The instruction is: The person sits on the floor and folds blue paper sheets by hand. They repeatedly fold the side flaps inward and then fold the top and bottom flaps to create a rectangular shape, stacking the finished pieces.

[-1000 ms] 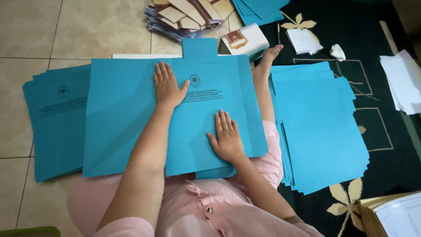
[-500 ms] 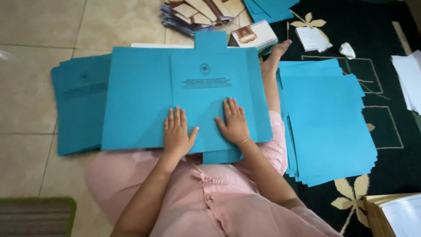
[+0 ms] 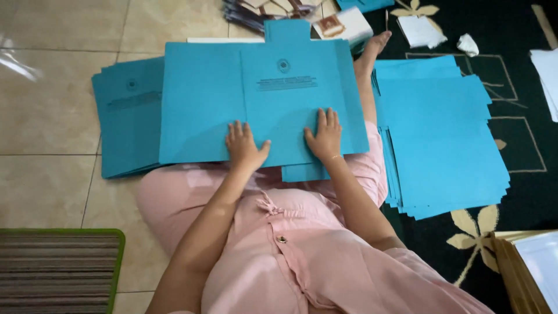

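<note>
Blue card folder (image 3: 261,99) lies across the person's lap, one flap turned over its middle. Both hands press flat on its near edge, fingers spread, gripping nothing: left hand (image 3: 245,145) at the flap's edge, right hand (image 3: 325,136) on the flap. Left of the left hand lies a stack of folded folders (image 3: 125,122). Right of the right hand sits a thicker pile of flat sheets (image 3: 442,134). Judged from these piles, much remains unfolded.

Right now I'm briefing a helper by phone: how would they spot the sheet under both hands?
Find the person in pink sitting on the floor. On their lap lies an unfolded blue folder sheet, pressed flat by the left hand and right hand. Unlike the blue stacks either side, it has a top tab.
</note>
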